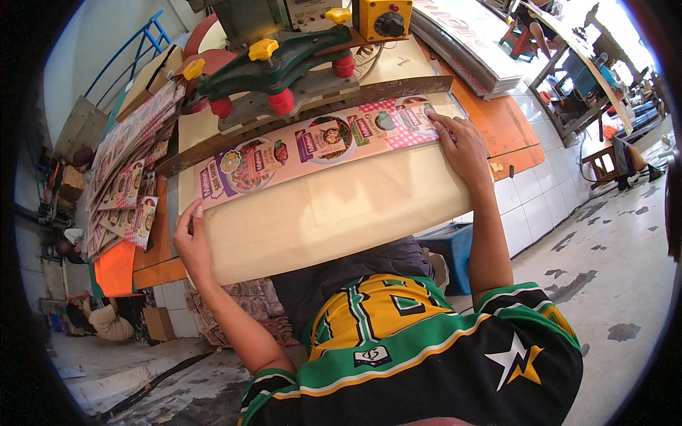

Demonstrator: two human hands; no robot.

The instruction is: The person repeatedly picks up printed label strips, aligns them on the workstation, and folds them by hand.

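A long printed cardboard sheet [312, 145] with food pictures lies across a pale wooden board [334, 209], its far edge under the bar of a green press machine [284, 60]. My left hand [188, 238] grips the sheet's left end at the board's corner. My right hand [458, 142] lies flat on the sheet's right end, fingers spread on the checkered print. The machine carries yellow and red knobs and a yellow control box [383, 18].
Stacks of printed sheets [131, 170] fan out at the left on the orange table [508, 131]. Another pile [469, 46] lies at the back right. A blue bin [455, 252] stands under the table. A person [106, 319] crouches on the floor at left.
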